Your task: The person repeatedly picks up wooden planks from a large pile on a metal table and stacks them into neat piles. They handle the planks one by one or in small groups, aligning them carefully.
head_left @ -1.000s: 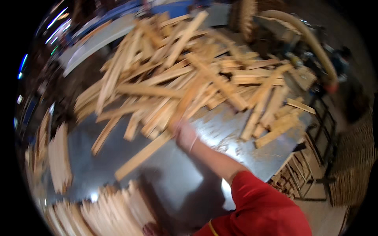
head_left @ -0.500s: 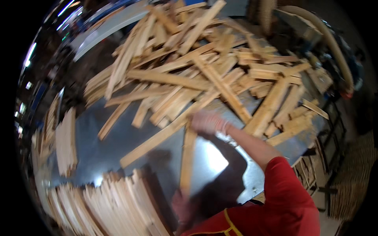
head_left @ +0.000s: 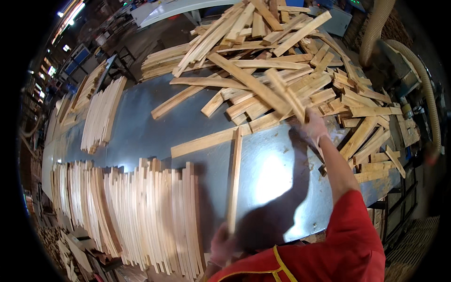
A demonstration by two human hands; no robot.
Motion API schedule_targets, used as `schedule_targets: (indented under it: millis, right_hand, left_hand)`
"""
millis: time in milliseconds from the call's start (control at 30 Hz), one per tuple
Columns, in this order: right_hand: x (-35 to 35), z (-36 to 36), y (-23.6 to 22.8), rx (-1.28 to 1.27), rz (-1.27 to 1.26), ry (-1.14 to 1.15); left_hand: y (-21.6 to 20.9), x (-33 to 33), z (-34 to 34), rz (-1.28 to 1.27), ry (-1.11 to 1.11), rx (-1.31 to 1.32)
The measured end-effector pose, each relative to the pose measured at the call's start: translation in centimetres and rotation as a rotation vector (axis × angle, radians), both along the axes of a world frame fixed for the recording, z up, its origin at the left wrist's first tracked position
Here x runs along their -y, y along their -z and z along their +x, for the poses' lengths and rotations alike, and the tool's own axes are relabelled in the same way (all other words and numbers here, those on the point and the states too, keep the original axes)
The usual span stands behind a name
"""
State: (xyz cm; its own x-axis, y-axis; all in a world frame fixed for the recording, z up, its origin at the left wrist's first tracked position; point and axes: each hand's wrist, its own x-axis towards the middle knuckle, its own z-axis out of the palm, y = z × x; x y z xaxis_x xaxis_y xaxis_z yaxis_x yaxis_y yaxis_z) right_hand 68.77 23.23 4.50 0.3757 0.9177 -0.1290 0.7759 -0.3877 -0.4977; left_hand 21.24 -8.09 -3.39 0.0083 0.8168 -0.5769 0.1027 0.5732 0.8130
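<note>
My left hand [head_left: 222,244], gloved and slightly blurred, is closed on the near end of a narrow wooden strip [head_left: 235,181]. This strip points away from me, and its far end reaches a longer board [head_left: 206,142] lying slantwise on the metal table. Farther out to the right, my gloved right hand [head_left: 314,127] grips the near end of another wooden strip [head_left: 286,96]. That one is smeared by motion and tilts up over the heap of loose wooden strips [head_left: 263,87]. To the left of my left hand stands a long row of strips [head_left: 155,211], packed side by side on edge.
A smaller stack of strips [head_left: 103,113] sits at the left of the metal table [head_left: 141,110]. Beyond the heap's right side hang ribbed hoses [head_left: 425,89]. A pale machine [head_left: 174,11] stands past the table's far side.
My right hand has left the strip that my left hand holds, moved right to the heap and taken up another strip. The view has shifted too.
</note>
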Motion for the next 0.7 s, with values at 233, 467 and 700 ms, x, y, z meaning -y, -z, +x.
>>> schedule_targets:
  millis: [233,467,700]
  right_hand:
    - [15.0,-20.9,1.1,-0.471,0.044,-0.253]
    - [23.2,-36.7,4.0,-0.448,-0.662,-0.59]
    - [11.2,-33.4,2.5,-0.589,-0.297,-1.121]
  left_hand:
    - [-1.7,1.9,-4.1,0.237,0.209,-0.167]
    - [-4.6,3.7,-8.4,0.498,0.391,-0.745]
    - [-3.1,0.3,-8.6,0.7,0.396,-1.18]
